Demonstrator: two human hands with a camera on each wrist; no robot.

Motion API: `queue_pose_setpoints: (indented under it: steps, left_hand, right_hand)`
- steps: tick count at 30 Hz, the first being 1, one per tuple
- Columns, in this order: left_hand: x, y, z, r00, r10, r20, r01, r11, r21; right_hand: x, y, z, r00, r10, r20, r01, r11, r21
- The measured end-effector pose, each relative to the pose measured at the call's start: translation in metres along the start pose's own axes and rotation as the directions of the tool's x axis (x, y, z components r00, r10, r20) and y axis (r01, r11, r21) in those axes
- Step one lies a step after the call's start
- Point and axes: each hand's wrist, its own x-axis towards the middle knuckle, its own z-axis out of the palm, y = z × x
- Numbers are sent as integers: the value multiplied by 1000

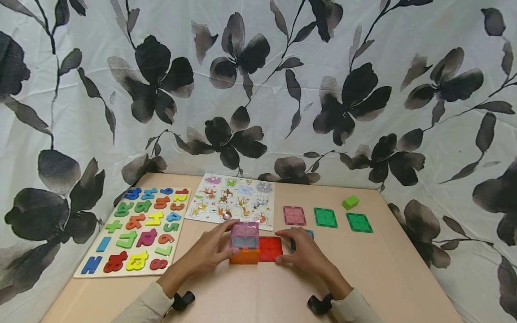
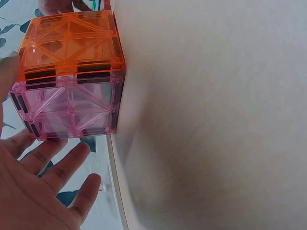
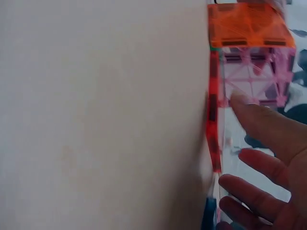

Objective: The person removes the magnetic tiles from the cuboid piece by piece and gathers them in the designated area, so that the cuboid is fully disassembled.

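Note:
A cube of see-through magnetic tiles point(image 1: 244, 235), pink on top and orange in front, stands on the table. My left hand point(image 1: 208, 249) holds it from the left, thumb by the orange face and index finger at the back. In the left wrist view, the thumb is against the orange tile point(image 2: 72, 43) and the other fingers lie along the pink tile point(image 2: 69, 110). Right beside the cube lies a flat red tile point(image 1: 270, 249). My right hand point(image 1: 304, 252) is spread, with thumb and index fingertips at the red tile's right side. Behind that hand a blue tile point(image 1: 309, 233) is partly hidden.
A board of colourful letters and numbers point(image 1: 176, 251) lies at the left. An animal puzzle board point(image 1: 197, 198) is behind the cube. Farther right are a pink tile point(image 1: 294, 216), two green tiles point(image 1: 325, 218) and a green block point(image 1: 350, 202). A floral cloth point(image 1: 299, 139) hangs behind the table.

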Motion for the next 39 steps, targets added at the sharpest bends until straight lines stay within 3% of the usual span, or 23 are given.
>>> queue_pose_setpoints:
  steps: [4, 10, 14, 18, 25, 29, 34, 39]
  left_hand:
    - [1, -1, 1, 1000, 0, 7, 0, 1000, 3]
    - [1, -1, 1, 1000, -6, 8, 6, 1000, 11]
    - [1, 0, 1, 1000, -15, 15, 15, 1000, 9]
    - [1, 1, 0, 999, -31, 23, 31, 1000, 0]
    - [0, 1, 0, 999, -30, 20, 30, 1000, 4]
    - [0, 1, 0, 1000, -24, 17, 24, 1000, 10]
    - [0, 1, -1, 1000, -16, 10, 16, 1000, 16]
    - [-1, 1, -1, 1000, -11, 10, 10, 1000, 12]
  right_hand:
    - [2, -2, 5, 997, -68, 28, 69, 997, -40]
    - [3, -6, 6, 994, -103, 30, 104, 994, -27]
    - [2, -8, 4, 999, -35, 20, 33, 995, 98]
    - [0, -8, -1, 997, 67, 25, -71, 970, 234]
    - [-7, 0, -16, 993, 44, 113, -75, 957, 279]
    - [-14, 10, -27, 994, 73, 85, -96, 946, 310]
    - [-28, 30, -46, 986, 166, -18, -141, 886, 443]
    - [-45, 54, -65, 942, 316, -117, -199, 801, 564]
